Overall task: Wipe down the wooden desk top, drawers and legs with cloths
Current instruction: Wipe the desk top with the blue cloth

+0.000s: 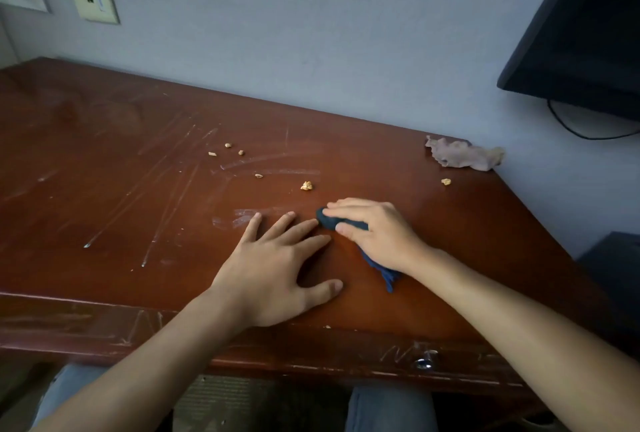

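A reddish wooden desk top (121,171) fills the view, streaked with white smears and scratches. My right hand (377,230) holds a dark blue cloth (332,220) bunched under the palm, fingers curled over it and pressing it onto the wood; the cloth's tail (389,275) sticks out by the wrist. My left hand (277,268) lies flat on the desk just left of the cloth, fingers spread and straight. Several yellowish crumbs (306,185) are scattered beyond the hands. A crumpled pinkish-grey cloth (464,156) lies at the back right corner.
A drawer front with a metal knob (425,362) runs under the near edge. A dark monitor (585,33) hangs at upper right with a cable below it. Wall outlets (92,0) and a black wire are on the grey wall. My knees show under the desk.
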### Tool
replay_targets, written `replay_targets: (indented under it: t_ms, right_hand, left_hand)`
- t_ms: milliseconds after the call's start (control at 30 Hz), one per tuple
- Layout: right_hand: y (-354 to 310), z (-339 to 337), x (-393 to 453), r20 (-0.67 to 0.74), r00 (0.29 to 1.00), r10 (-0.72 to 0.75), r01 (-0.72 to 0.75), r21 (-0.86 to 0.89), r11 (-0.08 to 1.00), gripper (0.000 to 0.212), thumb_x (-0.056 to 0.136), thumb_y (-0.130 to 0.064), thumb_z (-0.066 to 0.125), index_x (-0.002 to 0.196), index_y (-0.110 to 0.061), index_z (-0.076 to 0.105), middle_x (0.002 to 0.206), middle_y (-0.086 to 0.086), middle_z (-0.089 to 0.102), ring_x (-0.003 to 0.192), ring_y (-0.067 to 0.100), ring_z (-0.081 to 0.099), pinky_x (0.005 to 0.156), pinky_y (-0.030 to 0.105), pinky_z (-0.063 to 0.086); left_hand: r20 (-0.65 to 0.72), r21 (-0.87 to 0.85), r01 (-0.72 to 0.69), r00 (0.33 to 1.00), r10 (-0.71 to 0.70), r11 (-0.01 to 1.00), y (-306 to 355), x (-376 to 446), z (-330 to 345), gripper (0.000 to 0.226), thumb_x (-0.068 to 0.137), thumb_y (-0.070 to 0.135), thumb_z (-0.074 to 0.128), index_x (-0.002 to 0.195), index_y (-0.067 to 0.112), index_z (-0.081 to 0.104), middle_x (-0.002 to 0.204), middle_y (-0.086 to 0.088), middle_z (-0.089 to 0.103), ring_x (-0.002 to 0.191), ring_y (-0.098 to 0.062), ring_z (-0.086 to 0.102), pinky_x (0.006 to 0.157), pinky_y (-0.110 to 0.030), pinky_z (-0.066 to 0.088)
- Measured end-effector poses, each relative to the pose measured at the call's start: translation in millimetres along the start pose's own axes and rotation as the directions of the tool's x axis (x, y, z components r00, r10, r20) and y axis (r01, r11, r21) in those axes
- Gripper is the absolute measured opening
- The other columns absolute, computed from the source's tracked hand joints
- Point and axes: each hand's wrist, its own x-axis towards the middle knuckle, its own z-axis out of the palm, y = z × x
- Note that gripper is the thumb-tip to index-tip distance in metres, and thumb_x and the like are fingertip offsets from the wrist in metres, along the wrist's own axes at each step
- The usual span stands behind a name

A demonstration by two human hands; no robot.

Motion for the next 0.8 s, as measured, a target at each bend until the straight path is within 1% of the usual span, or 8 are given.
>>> replay_targets:
  t_ms: [67, 100, 167, 267, 333, 500, 633, 800]
  right_hand:
    - [-1, 0, -12, 0.004, 1.000, -0.009, 0.009, 0.006, 1.000, 0.036, 0.097, -0.016, 0.070, 0.131, -0.025, 0.070, 0.137, -0.008, 0.065, 0.132, 0.003, 0.053, 0.115, 0.016, 0.034]
    - [-1, 1, -16, -0.012, 1.000, -0.012, 0.012, -0.006, 1.000, 0.035, 0.097, -0.018, 0.069, 0.132, -0.025, 0.070, 0.137, -0.007, 0.065, 0.131, 0.005, 0.054, 0.115, 0.021, 0.037]
    - [-1, 5, -18, -0.073, 0.997, -0.010, 0.006, -0.051, 0.999, 0.035, 0.099, -0.023, 0.066, 0.133, -0.025, 0.069, 0.137, -0.007, 0.065, 0.130, 0.008, 0.056, 0.113, 0.029, 0.042]
    - [-4, 9, -19, -0.149, 0.988, 0.046, -0.059, -0.083, 0.995, 0.042, 0.098, -0.037, 0.061, 0.138, -0.026, 0.064, 0.141, -0.006, 0.061, 0.132, 0.013, 0.054, 0.111, 0.039, 0.045]
    - [-6, 8, -22, -0.182, 0.981, 0.071, -0.089, -0.091, 0.992, 0.043, 0.096, -0.043, 0.057, 0.136, -0.027, 0.063, 0.137, -0.008, 0.062, 0.128, 0.014, 0.055, 0.105, 0.041, 0.049]
    - [-9, 8, -24, -0.223, 0.973, 0.066, -0.096, -0.126, 0.987, 0.033, 0.097, -0.041, 0.058, 0.126, -0.027, 0.067, 0.123, -0.011, 0.066, 0.113, 0.012, 0.060, 0.093, 0.037, 0.052]
    - [-7, 11, -23, -0.235, 0.970, 0.064, -0.094, -0.118, 0.989, 0.034, 0.097, -0.043, 0.058, 0.126, -0.027, 0.068, 0.121, -0.010, 0.068, 0.112, 0.012, 0.061, 0.091, 0.035, 0.054]
    - [-8, 11, -22, -0.269, 0.962, 0.047, -0.089, -0.144, 0.986, 0.033, 0.095, -0.041, 0.059, 0.119, -0.023, 0.070, 0.112, -0.006, 0.071, 0.105, 0.016, 0.063, 0.085, 0.035, 0.055]
  left_hand:
    - [-0.194, -0.096, 0.002, 0.981, -0.021, 0.995, -4, 2, 1, 0.048, 0.096, 0.060, 0.050, 0.136, 0.037, 0.061, 0.149, 0.016, 0.050, 0.143, -0.016, 0.042, 0.119, -0.044, 0.033]
    - [-0.301, -0.114, 0.007, 0.953, -0.041, 0.993, -7, 7, 1, 0.031, 0.096, 0.045, 0.057, 0.120, 0.030, 0.069, 0.128, 0.008, 0.062, 0.125, -0.020, 0.056, 0.103, -0.041, 0.047]
    - [-0.420, -0.112, 0.056, 0.902, -0.098, 0.992, -14, 29, -3, 0.016, 0.095, 0.025, 0.060, 0.106, 0.017, 0.069, 0.105, -0.002, 0.061, 0.103, -0.029, 0.061, 0.082, -0.044, 0.055]
    - [-0.340, -0.022, 0.168, 0.926, -0.166, 0.986, -28, 80, -17, 0.033, 0.100, 0.026, 0.057, 0.128, 0.010, 0.060, 0.123, -0.013, 0.058, 0.117, -0.037, 0.058, 0.093, -0.049, 0.052]
    - [-0.231, 0.043, 0.188, 0.957, -0.173, 0.981, -36, 111, -23, 0.040, 0.102, 0.034, 0.058, 0.133, 0.009, 0.058, 0.130, -0.017, 0.056, 0.124, -0.039, 0.055, 0.099, -0.050, 0.049]
    - [-0.116, 0.075, 0.158, 0.982, -0.149, 0.985, -38, 157, -28, 0.016, 0.095, 0.024, 0.069, 0.102, 0.013, 0.078, 0.103, -0.015, 0.073, 0.098, -0.039, 0.069, 0.083, -0.046, 0.058]
    - [-0.129, 0.004, 0.024, 0.991, -0.023, 1.000, -11, 192, -45, 0.016, 0.092, 0.018, 0.074, 0.101, 0.006, 0.079, 0.101, -0.011, 0.077, 0.097, -0.030, 0.071, 0.088, -0.042, 0.056]
    - [-0.069, -0.034, -0.210, 0.976, 0.208, 0.977, 58, 252, -53, 0.022, 0.087, 0.019, 0.081, 0.109, 0.015, 0.078, 0.106, -0.003, 0.076, 0.099, -0.024, 0.068, 0.087, -0.033, 0.052]
